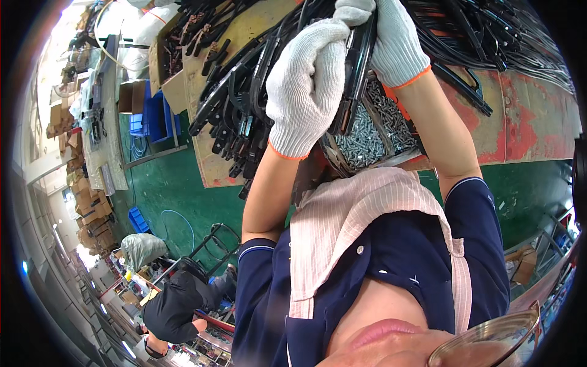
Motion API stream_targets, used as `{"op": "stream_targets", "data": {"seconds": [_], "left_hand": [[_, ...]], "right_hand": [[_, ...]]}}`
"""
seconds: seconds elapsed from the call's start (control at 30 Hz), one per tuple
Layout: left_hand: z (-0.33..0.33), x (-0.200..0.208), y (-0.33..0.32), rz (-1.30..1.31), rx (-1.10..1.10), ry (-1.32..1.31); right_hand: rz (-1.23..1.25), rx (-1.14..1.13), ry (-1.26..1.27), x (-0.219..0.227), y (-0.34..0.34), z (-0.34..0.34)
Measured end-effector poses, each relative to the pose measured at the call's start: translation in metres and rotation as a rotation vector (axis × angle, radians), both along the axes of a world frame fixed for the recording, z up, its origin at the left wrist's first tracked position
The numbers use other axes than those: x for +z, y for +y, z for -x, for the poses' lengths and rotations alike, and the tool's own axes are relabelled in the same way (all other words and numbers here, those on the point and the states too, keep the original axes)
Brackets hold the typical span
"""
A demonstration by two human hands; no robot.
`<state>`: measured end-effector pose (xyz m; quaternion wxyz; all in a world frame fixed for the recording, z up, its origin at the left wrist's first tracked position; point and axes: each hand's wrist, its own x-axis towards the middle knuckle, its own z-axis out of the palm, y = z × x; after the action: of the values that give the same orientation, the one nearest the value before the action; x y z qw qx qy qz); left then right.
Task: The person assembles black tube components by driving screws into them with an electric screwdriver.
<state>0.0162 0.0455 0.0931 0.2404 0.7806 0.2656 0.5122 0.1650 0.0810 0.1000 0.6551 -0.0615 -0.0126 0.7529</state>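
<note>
My left hand (310,79), in a white knitted glove with an orange cuff edge, is closed beside a long black part (361,58), its fingertips meeting at the part's upper end. On the other side of that part is my right hand (396,46), gloved the same way, its fingers curled toward it and partly cut off by the upper edge. The exact kind of part is unclear. Below the hands, a divided wooden box (386,131) holds many small silver screws (361,137). Black curved parts (241,101) lie heaped by my left hand.
The worktable (520,116) has worn red and yellowish paint. Black cables (452,52) lie bundled at its right, near another long black part (458,88). Blue crates (160,116) and an open carton (168,73) stand left. Another person (180,306) bends over at lower left.
</note>
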Motion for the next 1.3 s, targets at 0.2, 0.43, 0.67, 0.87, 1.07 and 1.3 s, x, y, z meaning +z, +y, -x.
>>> {"op": "stream_targets", "data": {"seconds": [0.2, 0.43, 0.67, 0.87, 1.07, 1.3], "left_hand": [[-0.017, 0.016, 0.001, 1.545, 0.102, -0.206], [-0.004, -0.024, -0.047, 1.253, -0.133, -0.324], [0.025, -0.043, -0.056, 1.620, -0.067, -0.518], [0.060, -0.038, -0.051, 1.580, -0.178, -0.445], [0.066, -0.036, -0.052, 1.512, -0.146, -0.351], [0.050, -0.050, -0.055, 1.646, -0.326, -0.751]], "right_hand": [[0.048, -0.246, -0.429, 0.018, -0.006, 0.012], [-0.255, -0.251, -2.112, 0.039, -0.055, -0.011], [-0.050, 0.050, -2.536, -0.047, -0.136, -0.051], [0.075, -0.049, -1.953, -0.065, -0.135, -0.061], [-0.039, -0.320, -0.966, -0.041, -0.140, -0.119], [-0.434, -0.095, 0.175, -0.028, -0.123, -0.120]]}}
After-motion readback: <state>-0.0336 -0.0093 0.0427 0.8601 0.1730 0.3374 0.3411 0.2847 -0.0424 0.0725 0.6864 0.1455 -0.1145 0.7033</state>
